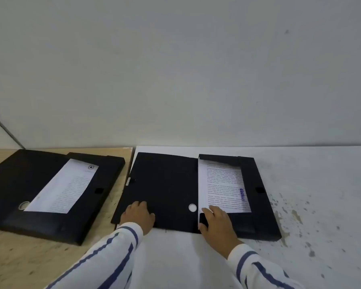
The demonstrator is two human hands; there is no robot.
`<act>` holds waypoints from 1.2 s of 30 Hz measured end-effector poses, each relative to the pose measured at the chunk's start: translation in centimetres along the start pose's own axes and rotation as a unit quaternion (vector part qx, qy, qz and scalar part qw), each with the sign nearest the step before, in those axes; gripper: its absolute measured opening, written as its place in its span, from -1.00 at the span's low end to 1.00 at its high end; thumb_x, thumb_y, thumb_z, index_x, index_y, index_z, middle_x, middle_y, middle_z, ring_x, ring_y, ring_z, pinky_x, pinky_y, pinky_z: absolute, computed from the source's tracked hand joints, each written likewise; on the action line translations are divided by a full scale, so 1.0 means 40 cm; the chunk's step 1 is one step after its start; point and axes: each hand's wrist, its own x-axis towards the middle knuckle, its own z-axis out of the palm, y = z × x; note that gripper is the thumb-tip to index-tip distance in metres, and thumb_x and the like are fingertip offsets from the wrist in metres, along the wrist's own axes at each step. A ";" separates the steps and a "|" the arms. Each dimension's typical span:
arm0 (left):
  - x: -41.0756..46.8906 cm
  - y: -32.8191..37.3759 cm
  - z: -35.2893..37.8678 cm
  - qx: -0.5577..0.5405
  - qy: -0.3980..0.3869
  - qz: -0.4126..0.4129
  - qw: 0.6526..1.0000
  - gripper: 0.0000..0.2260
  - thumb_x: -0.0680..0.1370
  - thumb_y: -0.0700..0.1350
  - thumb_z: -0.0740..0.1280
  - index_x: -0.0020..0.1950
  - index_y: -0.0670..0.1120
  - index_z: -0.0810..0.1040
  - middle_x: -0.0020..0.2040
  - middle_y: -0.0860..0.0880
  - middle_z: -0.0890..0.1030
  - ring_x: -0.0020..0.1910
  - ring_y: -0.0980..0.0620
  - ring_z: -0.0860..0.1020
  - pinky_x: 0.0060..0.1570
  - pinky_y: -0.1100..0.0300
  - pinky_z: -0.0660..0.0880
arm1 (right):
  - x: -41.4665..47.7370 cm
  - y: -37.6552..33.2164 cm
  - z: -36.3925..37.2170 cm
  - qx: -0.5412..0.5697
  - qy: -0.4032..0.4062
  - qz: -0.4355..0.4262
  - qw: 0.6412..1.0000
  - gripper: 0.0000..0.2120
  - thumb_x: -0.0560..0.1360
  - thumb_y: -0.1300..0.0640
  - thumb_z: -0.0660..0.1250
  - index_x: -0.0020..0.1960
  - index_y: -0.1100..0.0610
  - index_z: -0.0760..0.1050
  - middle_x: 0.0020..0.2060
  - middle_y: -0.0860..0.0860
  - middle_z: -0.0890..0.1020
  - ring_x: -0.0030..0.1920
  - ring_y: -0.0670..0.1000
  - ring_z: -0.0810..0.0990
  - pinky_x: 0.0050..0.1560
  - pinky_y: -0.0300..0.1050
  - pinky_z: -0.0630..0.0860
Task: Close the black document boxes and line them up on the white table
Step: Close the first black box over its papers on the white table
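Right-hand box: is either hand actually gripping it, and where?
No clear grip. Left hand lies flat on the open lid; right hand rests at the box's near spine edge.

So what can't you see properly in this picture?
Head view:
- The words on the white printed sheet in the open black document box on the white table: too small and blurred.
- The sheet's near corner: covered by the right hand.
- The other open black box on the tan table: its left side is cut off by the picture edge.
- Beneath the left hand: hidden.
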 end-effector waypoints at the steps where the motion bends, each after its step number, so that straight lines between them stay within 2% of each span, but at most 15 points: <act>1: 0.006 -0.011 -0.003 -0.010 -0.006 -0.028 1.000 -0.47 0.51 0.08 0.25 0.44 -0.05 0.25 0.47 -0.10 0.28 0.41 -0.13 0.30 0.34 -0.06 0.34 | 0.001 0.004 0.007 0.002 -0.001 0.004 1.000 -0.54 0.56 -0.06 0.15 0.41 0.06 0.26 0.41 0.06 0.32 0.42 0.08 0.23 0.46 -0.01 0.15; 4: 0.031 -0.055 -0.006 -0.045 0.013 -0.096 0.994 -0.44 0.51 0.06 0.25 0.46 -0.05 0.19 0.49 -0.14 0.20 0.44 -0.18 0.23 0.37 -0.10 0.30 | 0.003 0.016 0.031 0.001 0.013 0.010 1.000 -0.57 0.59 -0.06 0.09 0.41 0.06 0.26 0.40 0.06 0.34 0.43 0.07 0.23 0.50 0.02 0.09; 7: 0.057 -0.082 -0.011 -0.103 0.019 -0.145 0.984 -0.41 0.48 0.01 0.26 0.46 -0.09 0.16 0.45 -0.18 0.25 0.39 -0.24 0.27 0.34 -0.16 0.31 | 0.007 0.018 0.051 -0.001 0.021 0.009 1.000 -0.56 0.60 -0.05 0.06 0.43 0.07 0.25 0.41 0.05 0.34 0.46 0.07 0.21 0.51 0.03 0.01; 12: 0.103 -0.105 -0.043 -0.141 0.048 -0.147 0.978 -0.48 0.46 -0.03 0.31 0.36 -0.17 0.29 0.34 -0.25 0.38 0.30 -0.28 0.36 0.25 -0.13 0.38 | 0.016 0.025 0.057 -0.014 0.025 0.019 0.999 -0.55 0.60 -0.07 0.05 0.44 0.05 0.23 0.42 0.01 0.34 0.47 0.02 0.19 0.51 -0.01 -0.05; 14: 0.118 -0.111 -0.067 -0.169 0.047 -0.148 0.973 -0.59 0.45 -0.05 0.33 0.23 -0.21 0.40 0.21 -0.25 0.49 0.14 -0.26 0.48 0.08 -0.03 0.47 | 0.023 0.022 0.058 -0.018 0.023 0.026 0.999 -0.55 0.60 -0.08 0.04 0.45 0.03 0.22 0.42 -0.02 0.34 0.47 -0.01 0.18 0.51 -0.03 -0.07; 16: 0.121 -0.114 -0.101 -0.198 0.040 -0.140 0.969 -0.83 0.47 -0.08 0.31 -0.08 -0.19 0.47 -0.05 -0.18 0.57 -0.14 -0.14 0.54 -0.12 0.09 0.48 | 0.025 0.017 0.059 -0.015 0.026 0.033 0.999 -0.55 0.60 -0.09 0.05 0.45 0.03 0.22 0.42 -0.02 0.34 0.47 -0.01 0.18 0.51 -0.04 -0.07; 17: 0.121 -0.115 -0.119 -0.206 0.038 -0.130 0.969 -0.86 0.48 -0.11 0.30 -0.20 -0.16 0.44 -0.17 -0.14 0.55 -0.25 -0.08 0.51 -0.18 0.12 0.46 | 0.024 0.017 0.058 -0.014 0.025 0.036 0.999 -0.55 0.60 -0.09 0.05 0.45 0.03 0.22 0.43 -0.02 0.34 0.48 -0.01 0.18 0.51 -0.04 -0.07; 19: 0.123 -0.110 -0.162 -0.218 0.052 -0.098 0.970 -0.89 0.49 -0.15 0.28 -0.22 -0.13 0.43 -0.21 -0.11 0.52 -0.29 -0.02 0.46 -0.21 0.12 0.40 | 0.020 0.017 0.057 -0.009 0.024 0.038 0.999 -0.55 0.60 -0.09 0.06 0.45 0.03 0.23 0.43 -0.01 0.34 0.48 0.00 0.18 0.51 -0.03 -0.07; 22: 0.104 -0.082 -0.245 -0.283 0.056 -0.023 0.957 -0.94 0.46 -0.17 0.32 -0.12 -0.12 0.46 -0.15 -0.09 0.55 -0.21 0.00 0.50 -0.17 0.09 0.40 | 0.013 0.015 0.049 0.006 0.028 0.033 0.999 -0.56 0.60 -0.07 0.08 0.44 0.04 0.25 0.42 -0.01 0.35 0.47 -0.01 0.19 0.51 -0.05 -0.08; 24: 0.069 -0.037 -0.293 -0.361 0.008 0.025 0.932 -0.93 0.46 -0.16 0.34 -0.09 -0.09 0.49 -0.13 -0.10 0.57 -0.17 -0.05 0.57 -0.26 0.12 0.48 | 0.011 0.012 0.040 0.019 0.027 0.028 0.999 -0.56 0.59 -0.05 0.10 0.43 0.05 0.26 0.41 -0.01 0.36 0.46 -0.01 0.21 0.50 -0.07 -0.07; 27: -0.003 0.058 -0.331 -0.467 -0.103 0.108 0.871 -0.88 0.47 -0.16 0.33 -0.03 -0.11 0.46 -0.11 -0.11 0.60 -0.20 -0.05 0.60 -0.42 0.17 0.54 | 0.004 0.006 0.025 0.048 0.024 0.031 0.998 -0.55 0.57 -0.03 0.17 0.42 0.09 0.29 0.40 0.02 0.35 0.44 0.02 0.22 0.49 -0.08 0.02; 30: -0.065 0.163 -0.319 -0.466 -0.133 0.190 0.854 -0.80 0.45 -0.03 0.36 -0.04 -0.06 0.41 -0.06 -0.08 0.57 -0.11 -0.06 0.57 -0.17 0.04 0.57 | -0.005 -0.001 0.000 0.131 0.029 0.066 0.989 -0.55 0.55 0.03 0.25 0.40 0.12 0.32 0.42 0.04 0.32 0.43 0.04 0.23 0.45 -0.12 0.15; 33: -0.117 0.264 -0.274 -0.441 -0.113 0.251 0.854 -0.73 0.44 0.12 0.36 0.02 0.03 0.40 0.00 0.06 0.54 -0.05 0.12 0.53 -0.15 0.23 0.46 | -0.009 -0.001 -0.048 0.222 0.082 0.101 0.966 -0.62 0.54 0.09 0.29 0.34 0.14 0.41 0.36 0.05 0.39 0.37 0.04 0.34 0.35 -0.19 0.24; 35: -0.141 0.318 -0.237 -0.433 -0.114 0.288 0.847 -0.65 0.46 0.16 0.33 0.14 0.06 0.37 0.07 0.14 0.52 -0.02 0.25 0.49 -0.16 0.40 0.38 | -0.010 -0.001 -0.105 0.317 0.129 0.122 0.932 -0.74 0.54 0.10 0.29 0.22 0.07 0.50 0.20 -0.01 0.52 0.25 0.02 0.44 0.22 -0.20 0.30; 36: -0.146 0.340 -0.217 -0.423 -0.118 0.302 0.846 -0.60 0.46 0.18 0.31 0.22 0.06 0.35 0.11 0.15 0.50 0.03 0.24 0.49 -0.08 0.43 0.37 | -0.009 0.001 -0.141 0.382 0.139 0.130 0.905 -0.82 0.55 0.11 0.27 0.12 -0.02 0.55 0.07 -0.10 0.59 0.16 0.00 0.50 0.15 -0.19 0.34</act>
